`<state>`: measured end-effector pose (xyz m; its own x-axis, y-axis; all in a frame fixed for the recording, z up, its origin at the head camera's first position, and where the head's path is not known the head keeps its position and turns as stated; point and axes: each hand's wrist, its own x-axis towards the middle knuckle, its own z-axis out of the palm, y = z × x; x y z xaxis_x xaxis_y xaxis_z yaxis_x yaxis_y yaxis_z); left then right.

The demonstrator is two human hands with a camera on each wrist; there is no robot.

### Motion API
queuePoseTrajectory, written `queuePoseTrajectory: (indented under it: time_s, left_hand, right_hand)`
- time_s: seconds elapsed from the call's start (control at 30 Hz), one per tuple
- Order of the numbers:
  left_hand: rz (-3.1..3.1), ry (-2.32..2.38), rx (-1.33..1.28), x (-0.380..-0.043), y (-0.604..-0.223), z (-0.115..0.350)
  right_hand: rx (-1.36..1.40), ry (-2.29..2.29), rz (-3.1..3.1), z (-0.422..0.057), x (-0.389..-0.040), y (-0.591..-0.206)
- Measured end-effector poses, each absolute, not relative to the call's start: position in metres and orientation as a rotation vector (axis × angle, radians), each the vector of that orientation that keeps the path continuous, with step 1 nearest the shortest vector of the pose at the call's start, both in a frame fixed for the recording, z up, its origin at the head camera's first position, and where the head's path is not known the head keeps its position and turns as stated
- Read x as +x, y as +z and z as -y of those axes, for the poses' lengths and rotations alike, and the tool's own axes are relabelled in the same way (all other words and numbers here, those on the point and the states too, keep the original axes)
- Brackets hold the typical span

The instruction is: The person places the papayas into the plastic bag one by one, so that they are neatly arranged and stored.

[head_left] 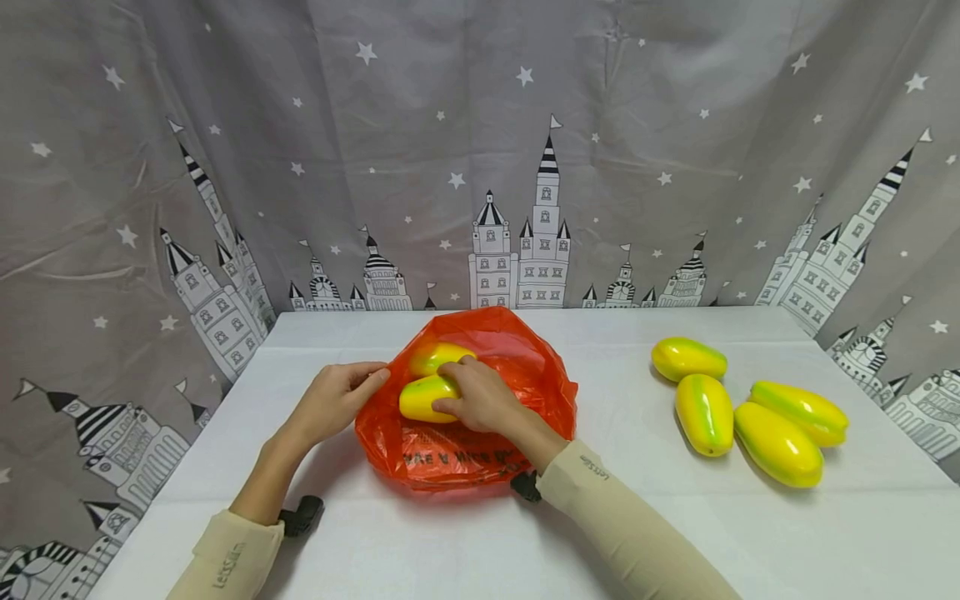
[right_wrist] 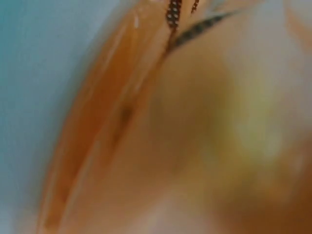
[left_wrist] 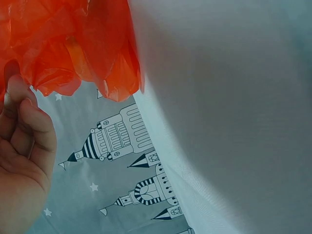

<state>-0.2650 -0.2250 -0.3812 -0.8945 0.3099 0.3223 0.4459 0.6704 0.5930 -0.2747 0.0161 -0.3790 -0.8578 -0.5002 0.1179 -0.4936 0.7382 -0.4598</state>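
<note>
A red plastic bag [head_left: 468,467] lies spread on the table with its mouth wide and dark lettering on its near side. My left hand [head_left: 341,400] pinches the bag's left rim between thumb and fingers; the left wrist view shows this hand [left_wrist: 27,146] with curled fingers against the crinkled bag [left_wrist: 97,44]. Within the bag's mouth my right hand [head_left: 483,396] grips a glossy yellow-green oblong fruit [head_left: 417,400], which looks like a mango or papaya. Just behind it in the bag is a second such fruit [head_left: 435,357]. The right wrist view is mostly blurred red film and yellow.
On the right of the white table [head_left: 600,533] several more fruits lie close together, among them one at the back [head_left: 688,359] and one at the front [head_left: 780,446]. A grey curtain [head_left: 420,108] printed with castles and stars hangs behind the table.
</note>
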Motion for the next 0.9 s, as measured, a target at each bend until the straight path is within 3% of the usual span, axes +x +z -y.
queuePoseTrajectory:
  time_s: [0.6,0.9]
  left_hand:
    - [2.709,-1.033,-0.594,-0.263,-0.378,0.227]
    - [2.699,-1.038,-0.603,-0.264,-0.379,0.225]
  right_hand:
    - [-0.746,-0.904,-2.865,-0.021,-0.268,-0.37]
    - [-0.826,-0.878,-2.876,-0.038,-0.254,-0.358]
